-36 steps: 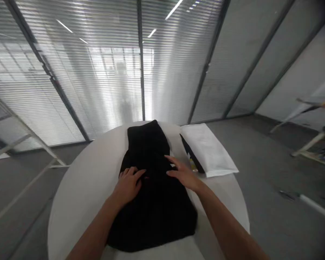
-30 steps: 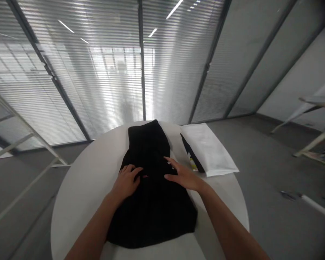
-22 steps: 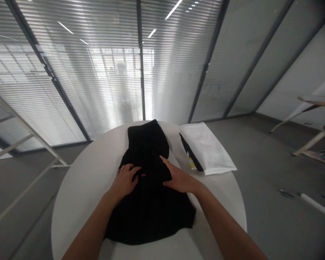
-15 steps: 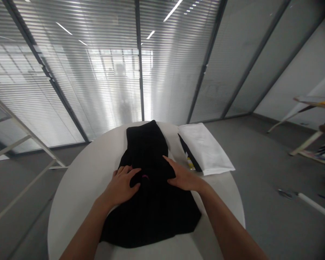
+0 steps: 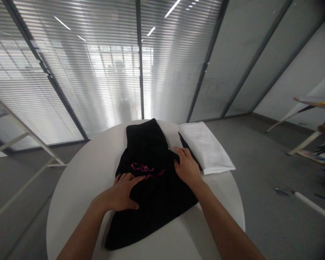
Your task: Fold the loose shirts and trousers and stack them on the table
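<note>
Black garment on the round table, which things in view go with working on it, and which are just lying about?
In use:
black garment, pink lettering up
left hand, on it
right hand, at its edge
round table, under it

Seemingly just lying about:
white packet, beside it
white pole
white frame
side table

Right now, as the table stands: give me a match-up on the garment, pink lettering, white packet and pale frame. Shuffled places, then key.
Things
1. black garment
2. pink lettering
3. white packet
4. pale frame

Places
A. on the right side of the table
B. on the garment's surface
C. off to the left, beyond the table's edge
D. laid across the middle of the table

Pairs: 1-D, 2-B, 3-A, 4-C
</note>
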The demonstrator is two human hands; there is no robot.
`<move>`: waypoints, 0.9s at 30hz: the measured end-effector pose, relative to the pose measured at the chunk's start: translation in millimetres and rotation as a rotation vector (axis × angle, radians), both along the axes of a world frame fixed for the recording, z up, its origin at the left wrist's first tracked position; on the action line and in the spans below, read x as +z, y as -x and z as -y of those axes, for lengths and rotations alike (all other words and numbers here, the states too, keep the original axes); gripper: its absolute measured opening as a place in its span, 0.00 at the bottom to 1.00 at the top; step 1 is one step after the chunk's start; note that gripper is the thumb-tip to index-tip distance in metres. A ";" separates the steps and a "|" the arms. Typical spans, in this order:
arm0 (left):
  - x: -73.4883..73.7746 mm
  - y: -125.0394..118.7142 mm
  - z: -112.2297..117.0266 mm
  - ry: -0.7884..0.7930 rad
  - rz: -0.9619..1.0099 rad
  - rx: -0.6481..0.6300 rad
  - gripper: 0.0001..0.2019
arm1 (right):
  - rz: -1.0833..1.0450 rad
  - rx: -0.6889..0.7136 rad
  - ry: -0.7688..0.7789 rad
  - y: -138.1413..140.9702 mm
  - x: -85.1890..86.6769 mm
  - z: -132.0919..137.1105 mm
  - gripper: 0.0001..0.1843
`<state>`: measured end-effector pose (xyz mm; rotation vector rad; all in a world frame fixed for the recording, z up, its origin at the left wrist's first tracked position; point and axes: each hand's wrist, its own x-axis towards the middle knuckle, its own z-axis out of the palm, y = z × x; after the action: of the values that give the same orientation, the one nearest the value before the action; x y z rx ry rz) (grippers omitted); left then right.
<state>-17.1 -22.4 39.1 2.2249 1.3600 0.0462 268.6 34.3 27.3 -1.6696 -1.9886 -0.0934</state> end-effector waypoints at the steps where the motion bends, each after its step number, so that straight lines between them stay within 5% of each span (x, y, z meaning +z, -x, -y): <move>1: -3.3 -0.3 -1.3 -0.020 -0.006 0.012 0.48 | 0.003 -0.012 -0.027 0.4 0.0 0.5 0.28; 7: -16.9 5.3 -12.1 -0.093 -0.011 0.118 0.43 | 0.033 -0.042 -0.127 7.3 10.5 7.6 0.20; 12: -11.0 6.3 -12.9 -0.130 0.040 0.135 0.36 | 0.089 0.248 0.171 11.4 18.0 19.3 0.13; 16: 1.1 -2.5 -6.8 -0.210 0.039 0.118 0.17 | 0.189 0.459 0.455 9.2 12.1 25.9 0.26; 20: 8.9 -12.3 1.1 -0.221 -0.015 0.051 0.05 | 0.209 0.480 0.522 9.2 8.2 27.5 0.36; 27: 13.9 -19.0 9.5 -0.138 -0.013 -0.061 0.06 | 0.209 0.565 0.556 11.8 16.1 34.0 0.15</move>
<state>1.9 -31.9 53.0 2.3835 1.3306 0.1064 256.8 0.3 43.4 -1.3533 -2.7497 0.5560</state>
